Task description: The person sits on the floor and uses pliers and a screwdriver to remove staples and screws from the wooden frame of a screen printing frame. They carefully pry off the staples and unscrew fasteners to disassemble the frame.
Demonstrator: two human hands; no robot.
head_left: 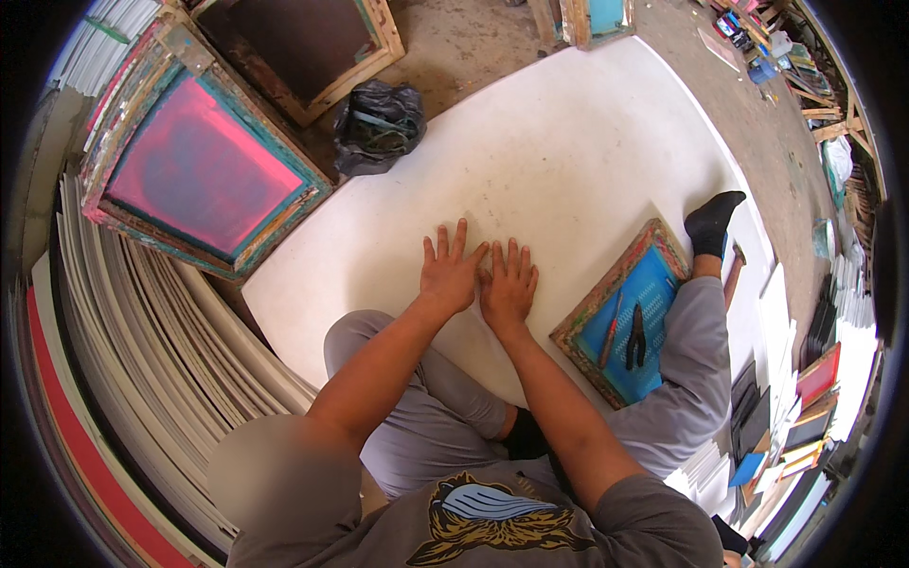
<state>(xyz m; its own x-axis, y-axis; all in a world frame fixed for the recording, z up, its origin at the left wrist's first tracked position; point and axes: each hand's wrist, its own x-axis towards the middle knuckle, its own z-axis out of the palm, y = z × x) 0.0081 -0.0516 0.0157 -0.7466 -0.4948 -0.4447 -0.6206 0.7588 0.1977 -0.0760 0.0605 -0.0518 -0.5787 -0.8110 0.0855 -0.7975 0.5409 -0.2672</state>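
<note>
Left hand (450,280): flat on white sheet (559,161), fingers spread
Right hand (508,295): flat just beside it, fingers apart
Blue-mesh frame (603,286): toward sheet's right edge, bearing pliers (637,329)

The head view looks steeply down from the wearer's head, facing forward past the shirt (379,530) at the lower edge. Close below, near the middle, are the left hand (449,278) and right hand (508,293) on the white board (559,142); the floor (454,52) lies farther off. The fisheye lens bends the stacked sheets (151,341) at left and darkens the corners.
</note>
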